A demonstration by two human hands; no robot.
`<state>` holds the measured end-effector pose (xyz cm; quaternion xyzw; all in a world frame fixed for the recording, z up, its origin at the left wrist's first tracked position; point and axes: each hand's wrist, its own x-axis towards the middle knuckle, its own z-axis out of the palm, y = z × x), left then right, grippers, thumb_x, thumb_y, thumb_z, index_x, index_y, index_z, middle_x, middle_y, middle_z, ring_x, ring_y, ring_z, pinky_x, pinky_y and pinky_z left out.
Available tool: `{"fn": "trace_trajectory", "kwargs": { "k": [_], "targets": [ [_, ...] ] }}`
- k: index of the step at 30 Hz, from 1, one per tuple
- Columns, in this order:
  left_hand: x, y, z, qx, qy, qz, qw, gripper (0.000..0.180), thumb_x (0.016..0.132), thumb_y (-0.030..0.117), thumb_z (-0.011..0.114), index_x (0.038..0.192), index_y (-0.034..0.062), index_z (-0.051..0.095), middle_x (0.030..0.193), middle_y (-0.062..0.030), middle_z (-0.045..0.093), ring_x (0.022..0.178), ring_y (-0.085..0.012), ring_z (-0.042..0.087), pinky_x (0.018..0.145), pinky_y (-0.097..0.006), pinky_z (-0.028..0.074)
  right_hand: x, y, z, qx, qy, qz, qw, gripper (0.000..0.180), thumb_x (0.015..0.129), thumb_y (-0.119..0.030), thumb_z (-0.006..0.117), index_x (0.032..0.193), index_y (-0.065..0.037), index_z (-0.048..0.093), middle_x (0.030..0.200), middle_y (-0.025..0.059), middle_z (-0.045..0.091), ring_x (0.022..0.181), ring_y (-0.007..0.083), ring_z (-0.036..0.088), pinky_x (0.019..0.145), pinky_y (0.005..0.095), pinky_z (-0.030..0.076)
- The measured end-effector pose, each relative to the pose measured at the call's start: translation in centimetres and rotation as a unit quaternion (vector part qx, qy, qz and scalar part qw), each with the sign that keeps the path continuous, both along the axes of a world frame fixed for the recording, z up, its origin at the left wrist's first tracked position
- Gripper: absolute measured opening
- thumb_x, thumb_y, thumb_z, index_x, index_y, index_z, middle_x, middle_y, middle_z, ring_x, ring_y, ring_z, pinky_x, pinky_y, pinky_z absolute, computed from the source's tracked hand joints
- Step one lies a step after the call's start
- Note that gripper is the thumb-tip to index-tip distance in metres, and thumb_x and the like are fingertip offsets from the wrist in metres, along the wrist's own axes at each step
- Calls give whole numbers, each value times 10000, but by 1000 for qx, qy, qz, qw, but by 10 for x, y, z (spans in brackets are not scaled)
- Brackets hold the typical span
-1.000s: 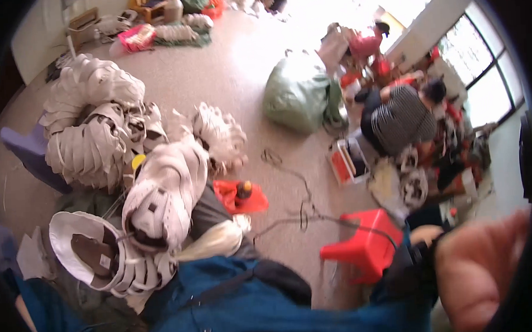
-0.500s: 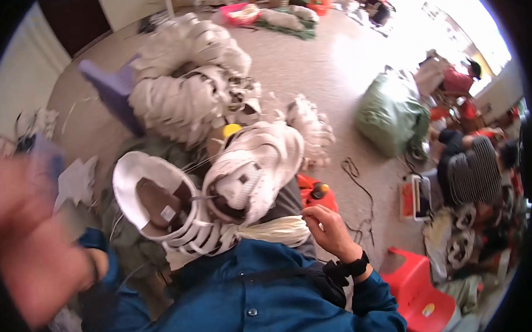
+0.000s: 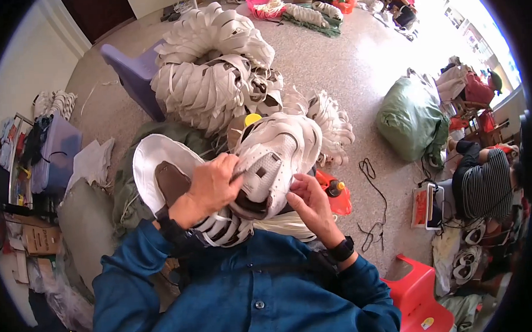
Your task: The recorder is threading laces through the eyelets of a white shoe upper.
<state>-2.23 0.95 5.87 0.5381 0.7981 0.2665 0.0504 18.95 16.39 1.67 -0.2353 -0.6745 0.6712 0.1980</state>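
White shoe uppers (image 3: 265, 172) with perforated toes and dark linings lie stacked on my lap. My left hand (image 3: 210, 189) is closed with its fingertips at the left edge of the top upper; what they pinch is too small to make out. Beside that edge, on the right, my right hand (image 3: 315, 206) has its thumb and fingers apart, close to the upper. To the left, partly under my left wrist, rests a white upper with a brown inside (image 3: 170, 179). A bundle of pale cords (image 3: 286, 225) lies across my lap below the right hand.
Large piles of strung white uppers (image 3: 215, 88) lean by a purple chair (image 3: 132, 77). On the right are a green sack (image 3: 403, 118), a red stool (image 3: 415, 290) and a seated person in stripes (image 3: 486, 180). An orange container (image 3: 337, 195) stands beside my lap.
My left hand has come from the far left to the top upper. The right hand has moved up from the cord bundle to the upper's right side. The view has shifted slightly.
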Motion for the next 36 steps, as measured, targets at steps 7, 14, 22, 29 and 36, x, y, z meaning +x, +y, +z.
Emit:
{"fn": "trace_trajectory", "kwargs": {
  "k": [7, 14, 22, 29, 36],
  "targets": [
    [15, 22, -26, -63, 84, -31, 994, 319, 836, 236, 669, 1013, -4, 556, 804, -202, 669, 853, -373, 671, 1040, -533, 376, -22, -5, 14, 310, -57, 4, 949, 806, 771, -223, 783, 1437, 19, 399, 1316, 211, 486, 1213, 335, 513, 1018, 416, 450],
    [40, -36, 20, -125, 137, -86, 979, 771, 783, 448, 759, 1307, -63, 518, 1310, -208, 531, 1310, -337, 446, 1177, -614, 143, -10, 4, 5, 366, -91, 4, 926, 764, 758, -201, 740, 1411, 21, 412, 1382, 266, 443, 1256, 452, 465, 1067, 479, 403],
    [59, -98, 6, -77, 173, -17, 982, 791, 731, 278, 782, 1399, 8, 457, 1498, -190, 400, 1392, -354, 382, 1166, -630, 159, -11, 14, 6, 327, -63, 5, 943, 580, 780, -27, 607, 1341, 45, 473, 1349, 251, 492, 1206, 437, 531, 1039, 452, 440],
    [-34, -33, -24, 50, 179, -113, 976, 683, 810, 262, 631, 1440, 70, 452, 1453, -129, 492, 1357, -312, 454, 1181, -603, 203, -32, 20, 7, 373, -41, -1, 927, 544, 762, 19, 552, 1302, 59, 501, 1285, 267, 528, 1173, 460, 536, 1025, 451, 443],
    [-49, -28, -19, 3, 146, -180, 973, 565, 805, 271, 631, 1326, 59, 574, 1292, -141, 599, 1207, -324, 564, 1089, -506, 380, 0, 61, 7, 73, -49, -10, 996, 276, 957, -117, 627, 1199, 16, 617, 964, 57, 675, 923, 143, 635, 845, 287, 523]
  ]
}}
